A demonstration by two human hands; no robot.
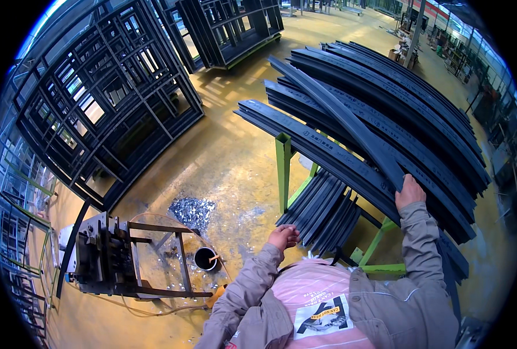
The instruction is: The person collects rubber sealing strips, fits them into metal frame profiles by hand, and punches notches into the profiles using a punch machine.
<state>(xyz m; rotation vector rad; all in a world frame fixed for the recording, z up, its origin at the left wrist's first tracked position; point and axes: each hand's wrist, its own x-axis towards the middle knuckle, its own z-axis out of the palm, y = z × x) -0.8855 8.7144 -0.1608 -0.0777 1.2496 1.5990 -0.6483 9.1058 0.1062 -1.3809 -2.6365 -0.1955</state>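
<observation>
My right hand [410, 193] is closed on the near end of a long dark metal profile [341, 108]. That profile lies slantwise across stacks of similar profiles [322, 139], its far end reaching the back left. My left hand [284, 237] hangs in front of my body with its fingers curled, and nothing shows in it. Just beyond it, a bundle of thinner dark strips [328, 218] rests low within a green metal rack [283, 171]. The stacked profiles lie on this rack at a higher level.
At the lower left stands a dark machine [101, 256] on a metal frame, with a black bucket [206, 259] and a cable beside it. Metal scraps [193, 212] litter the yellow floor. Large welded frames [107, 99] stand at the far left, and a loaded cart [235, 35] behind.
</observation>
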